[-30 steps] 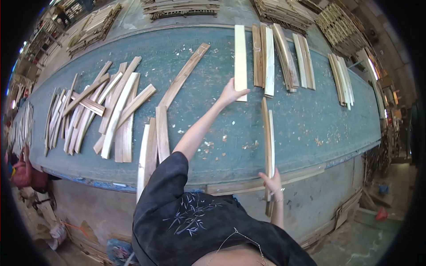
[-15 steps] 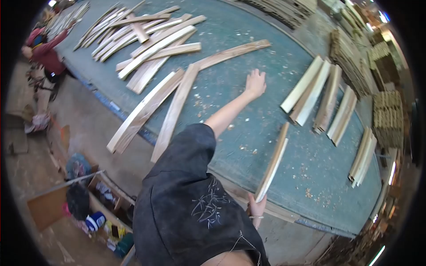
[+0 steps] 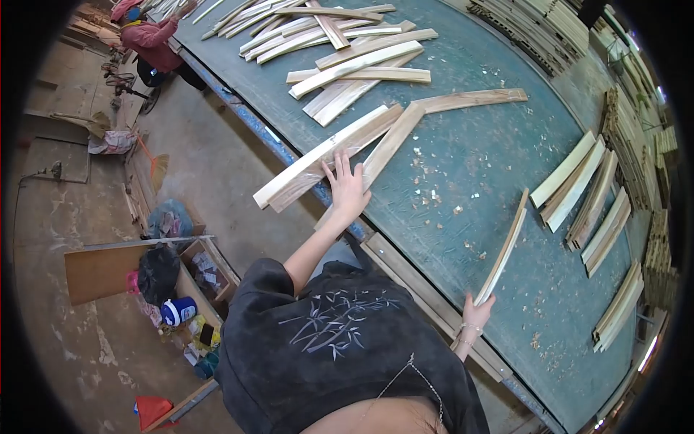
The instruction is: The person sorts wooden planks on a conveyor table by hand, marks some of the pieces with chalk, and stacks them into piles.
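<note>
My left hand (image 3: 347,189), fingers spread, is over the lower part of several wooden strips (image 3: 318,163) that stick out past the table's near edge. Whether the fingertips touch the wood is hard to tell. One more strip (image 3: 394,143) slants away beside that hand. My right hand (image 3: 476,312) is closed around the near end of narrow wooden strips (image 3: 503,249), which point away over the green table (image 3: 448,181). A heap of crossed strips (image 3: 361,69) lies beyond my left hand.
Grouped strips (image 3: 600,199) lie along the right side. A person (image 3: 152,45) in a red top stands at the table's far left. An open box of items (image 3: 206,271) and a blue-and-white container (image 3: 178,311) are at lower left. Stacked wood (image 3: 531,32) stands beyond the table.
The view has turned left. My left hand let go of a pale strip beside the right-hand groups, then came back over the near left strips. My right hand still holds its strips.
</note>
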Tool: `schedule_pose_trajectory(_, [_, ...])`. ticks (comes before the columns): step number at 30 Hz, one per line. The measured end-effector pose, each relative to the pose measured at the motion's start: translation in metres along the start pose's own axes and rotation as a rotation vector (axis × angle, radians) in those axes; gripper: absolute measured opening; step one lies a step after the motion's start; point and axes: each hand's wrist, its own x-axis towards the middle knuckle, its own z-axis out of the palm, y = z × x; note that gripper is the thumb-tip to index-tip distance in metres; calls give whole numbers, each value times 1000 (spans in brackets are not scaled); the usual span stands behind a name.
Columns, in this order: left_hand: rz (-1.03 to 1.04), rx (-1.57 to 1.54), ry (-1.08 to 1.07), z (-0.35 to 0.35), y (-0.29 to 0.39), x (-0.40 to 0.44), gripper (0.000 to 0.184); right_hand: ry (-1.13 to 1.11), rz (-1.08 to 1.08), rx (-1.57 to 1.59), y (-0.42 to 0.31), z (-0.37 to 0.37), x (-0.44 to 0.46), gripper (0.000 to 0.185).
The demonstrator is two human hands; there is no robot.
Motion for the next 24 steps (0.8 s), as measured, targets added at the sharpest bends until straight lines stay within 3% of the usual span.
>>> schedule_pose_trajectory(4, [23,-123,11,-19,-44,2,55,-32,-35,-24,-35,15,-8,64])
schedule_pose_trajectory(5, [59,-134,25,-11,-59,3,72,-19,-60,-9,-42,25,-11,65])
schedule_pose_trajectory(6, [71,-136,19,-14,-68,3,72,-14,-47,-10,-49,34,-13,65])
schedule_pose_trajectory(8, [71,-320,-72,-27,-82,2,96,-10,-67,4,-66,50,-21,65])
schedule_pose_trajectory(9, [60,-272,-149,-31,-93,3,112,-1,-50,-1,-76,56,-27,65])
schedule_pose_trajectory(12, [91,-327,-191,-23,-126,17,112,21,-20,-40,-111,69,-43,68])
schedule_pose_trajectory(14, [228,-327,-159,-21,-128,24,116,-17,71,-57,-137,72,-54,70])
schedule_pose_trajectory(16, [160,-42,-308,-35,-109,27,120,140,-121,-106,-130,93,-58,73])
schedule_pose_trajectory(18, [230,-95,-283,-31,-103,30,124,116,-10,-285,-160,92,-73,72])
schedule_pose_trajectory(20, [115,54,-506,-45,-94,37,126,214,5,-430,-158,108,-76,71])
schedule_pose_trajectory(24, [142,67,-444,-37,-99,38,126,351,36,-431,-177,108,-83,68])
